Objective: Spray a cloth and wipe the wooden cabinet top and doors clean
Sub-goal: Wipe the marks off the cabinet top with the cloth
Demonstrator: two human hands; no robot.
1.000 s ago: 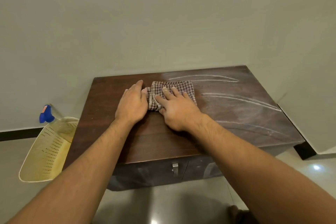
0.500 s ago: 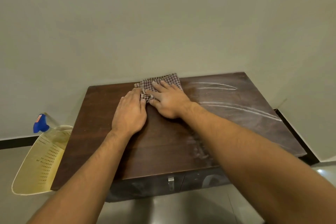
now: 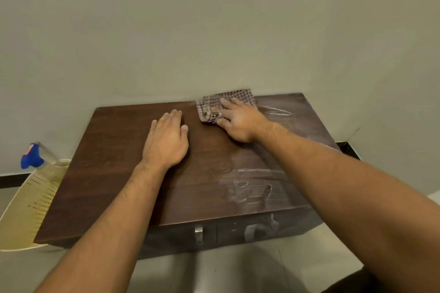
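Half the top [image 3: 114, 169] looks clean; my right hand [image 3: 240, 123] presses the cloth [image 3: 229, 98], fingers flat, left hand [image 3: 166, 143] open; streaks [image 3: 252, 190] and doors [image 3: 259, 231] wait.

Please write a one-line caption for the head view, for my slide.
Right hand presses a checked cloth on the cabinet top; left hand rests flat beside it.

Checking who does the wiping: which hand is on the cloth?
The right hand, pressing the checked cloth; the left hand lies flat on the bare cabinet top.

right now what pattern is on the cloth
The cloth has brown-and-white checks, seen best in the head view.
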